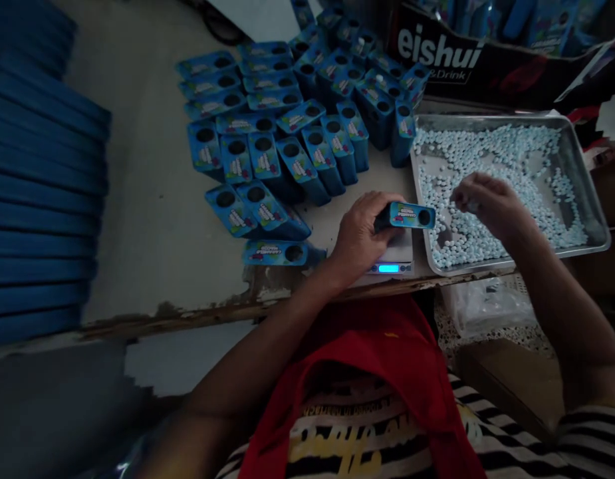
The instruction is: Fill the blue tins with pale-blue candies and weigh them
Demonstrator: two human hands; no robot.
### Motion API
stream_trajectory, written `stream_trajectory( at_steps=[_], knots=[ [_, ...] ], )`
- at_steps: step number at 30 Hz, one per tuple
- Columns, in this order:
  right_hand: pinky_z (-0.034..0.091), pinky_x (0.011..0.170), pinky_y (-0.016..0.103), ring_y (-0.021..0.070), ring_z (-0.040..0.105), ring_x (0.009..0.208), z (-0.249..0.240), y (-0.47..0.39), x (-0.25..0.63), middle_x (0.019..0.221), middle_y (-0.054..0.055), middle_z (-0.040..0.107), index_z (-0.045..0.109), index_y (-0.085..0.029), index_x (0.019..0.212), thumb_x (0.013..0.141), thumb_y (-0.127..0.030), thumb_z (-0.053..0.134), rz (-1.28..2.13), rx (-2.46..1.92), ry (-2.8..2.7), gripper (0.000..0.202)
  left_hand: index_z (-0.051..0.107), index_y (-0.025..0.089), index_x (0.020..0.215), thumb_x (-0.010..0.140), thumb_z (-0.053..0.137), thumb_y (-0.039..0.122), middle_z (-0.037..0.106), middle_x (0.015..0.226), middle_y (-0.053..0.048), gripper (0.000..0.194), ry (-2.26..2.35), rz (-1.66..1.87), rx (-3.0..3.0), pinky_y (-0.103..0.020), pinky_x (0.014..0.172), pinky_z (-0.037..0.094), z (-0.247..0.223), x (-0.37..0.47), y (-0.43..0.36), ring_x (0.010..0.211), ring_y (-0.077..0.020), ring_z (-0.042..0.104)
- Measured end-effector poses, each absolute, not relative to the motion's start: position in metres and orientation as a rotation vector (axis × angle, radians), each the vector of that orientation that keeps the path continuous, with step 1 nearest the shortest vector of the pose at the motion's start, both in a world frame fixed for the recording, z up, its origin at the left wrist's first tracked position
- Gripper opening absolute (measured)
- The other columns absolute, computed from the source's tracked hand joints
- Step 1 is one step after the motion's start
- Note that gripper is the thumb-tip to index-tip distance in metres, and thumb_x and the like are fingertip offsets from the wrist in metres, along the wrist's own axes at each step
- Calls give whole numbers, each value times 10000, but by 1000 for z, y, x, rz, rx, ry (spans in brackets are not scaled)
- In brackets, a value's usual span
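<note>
My left hand (363,229) is wrapped round a blue box (411,215) with a dark round hole in its top, held over a small scale (399,253) whose display glows blue. Above the metal tray (605,226), my right hand (487,199) is closed, its fingertips pinched on a few small pale candies (471,206). Loose light-blue and white candies (521,179) are spread over the tray. To the left of my left hand a similar blue box (276,253) rests near the table edge.
Several upright blue boxes (300,159) with round holes stand grouped on the table (152,199). Flat blue boxes (38,199) are stacked at the far left. A black carton (451,66) holding blue packs is behind the tray. The worn table edge (187,320) runs in front of my body.
</note>
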State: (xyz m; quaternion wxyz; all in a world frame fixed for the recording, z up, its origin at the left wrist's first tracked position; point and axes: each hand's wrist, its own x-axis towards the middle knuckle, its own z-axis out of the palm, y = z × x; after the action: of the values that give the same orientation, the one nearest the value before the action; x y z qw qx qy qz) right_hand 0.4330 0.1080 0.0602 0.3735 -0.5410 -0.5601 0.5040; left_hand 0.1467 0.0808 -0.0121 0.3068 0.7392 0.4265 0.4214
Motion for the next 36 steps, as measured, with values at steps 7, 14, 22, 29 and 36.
stream_trajectory(
  at_steps=[7, 14, 22, 29, 36],
  knots=[
    [587, 1131, 454, 282, 739, 1317, 14, 100, 422, 1244, 86, 842, 772, -266, 1009, 999, -814, 674, 1179, -1372, -1079, 557, 813, 336, 1296, 1125, 588, 158, 792, 1406, -53, 334, 943, 1083, 2611, -659, 1334, 440, 38, 193, 132, 1427, -346, 671],
    [691, 839, 362, 222, 722, 854, 1, 119, 410, 867, 40, 719, 582, -260, 945, 1137, -679, 579, 1697, -1066, -220, 460, 836, 354, 1233, 1091, 630, 157, 814, 1355, -37, 318, 862, 1015, 2725, -626, 1297, 456, 19, 223, 164, 1405, -333, 687],
    [638, 614, 268, 190, 665, 683, 10, 115, 408, 719, 11, 683, 625, -224, 953, 1232, -360, 424, 1736, -985, 164, 369, 843, 332, 1218, 1180, 559, 286, 818, 1269, -54, 290, 1009, 1125, 2660, -548, 1318, 426, 1, 214, 156, 1301, -281, 699],
    [613, 606, 260, 168, 646, 642, 5, 115, 406, 758, 0, 710, 684, -205, 1007, 1233, -366, 469, 1759, -957, 77, 352, 843, 305, 1224, 1154, 567, 267, 802, 1288, -68, 287, 1018, 1118, 2608, -474, 1247, 503, 3, 212, 143, 1337, -281, 686],
    [641, 602, 247, 187, 717, 719, 0, 111, 410, 804, 49, 718, 669, -203, 999, 1203, -277, 456, 1782, -981, 81, 304, 844, 279, 1240, 1047, 770, 353, 823, 1199, -55, 219, 1147, 1314, 2197, -405, 1080, 618, -5, 207, 142, 1159, -269, 759]
  ],
)
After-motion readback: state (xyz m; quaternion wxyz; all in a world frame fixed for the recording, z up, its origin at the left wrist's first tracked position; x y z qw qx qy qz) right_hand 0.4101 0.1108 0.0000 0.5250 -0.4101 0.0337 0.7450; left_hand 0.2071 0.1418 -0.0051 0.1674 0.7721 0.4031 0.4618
